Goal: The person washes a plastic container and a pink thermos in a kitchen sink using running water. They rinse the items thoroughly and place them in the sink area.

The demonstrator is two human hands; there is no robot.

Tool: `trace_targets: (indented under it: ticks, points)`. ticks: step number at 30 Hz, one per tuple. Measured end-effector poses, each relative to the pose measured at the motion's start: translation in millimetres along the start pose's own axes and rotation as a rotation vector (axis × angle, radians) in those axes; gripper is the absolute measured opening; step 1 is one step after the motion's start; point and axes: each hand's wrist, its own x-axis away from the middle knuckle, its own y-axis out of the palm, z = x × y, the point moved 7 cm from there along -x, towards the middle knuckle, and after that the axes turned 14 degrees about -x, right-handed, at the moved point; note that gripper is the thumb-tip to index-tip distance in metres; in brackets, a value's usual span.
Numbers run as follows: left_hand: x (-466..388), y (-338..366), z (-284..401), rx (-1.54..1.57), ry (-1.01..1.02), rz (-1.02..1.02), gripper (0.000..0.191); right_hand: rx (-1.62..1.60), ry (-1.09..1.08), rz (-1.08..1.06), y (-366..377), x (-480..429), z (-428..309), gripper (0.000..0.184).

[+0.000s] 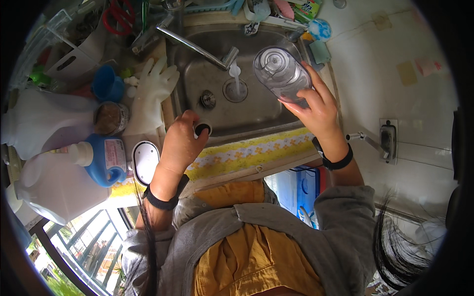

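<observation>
My right hand point(320, 105) grips a clear plastic oval container point(283, 76) by its side, above the right part of the stainless steel sink point(259, 107). Round rings show on or through the container. Over the sink's front left edge, my left hand point(181, 138) has its thumb and fingers around a small round piece point(203, 129), perhaps a cap, with a pale rim and dark centre. Water runs from the chrome faucet point(202, 48) into the drain point(235, 91). A round metal drain piece point(208, 99) lies left of the drain. Beside my left wrist is a white oval lid point(145, 161) with a dark rim.
Left of the sink lie a pale rubber glove point(150, 94), a blue cup point(108, 83), a jar point(111, 117), a blue bottle point(105, 159) and large white jugs point(59, 185). Red-handled scissors point(118, 16) stand behind. Sponges point(319, 51) sit at the back right, by the wall point(370, 81).
</observation>
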Motion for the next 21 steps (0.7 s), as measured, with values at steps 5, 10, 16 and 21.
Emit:
trace_targets:
  ticks: [5,10,16,21]
  points:
    - [-1,1,-1,-0.012,-0.018,-0.013,0.028,-0.051,0.037,-0.015,4,7,10,0.042]
    - [-2,2,-2,-0.009,-0.043,-0.028,0.027,-0.055,0.078,-0.048,26,17,36,0.039]
    - [-1,-1,-2,0.029,-0.031,-0.001,0.027,-0.078,0.179,-0.182,72,36,76,0.039]
    - [0,-3,-5,0.024,-0.052,-0.011,0.027,-0.118,0.213,-0.267,108,37,90,0.038]
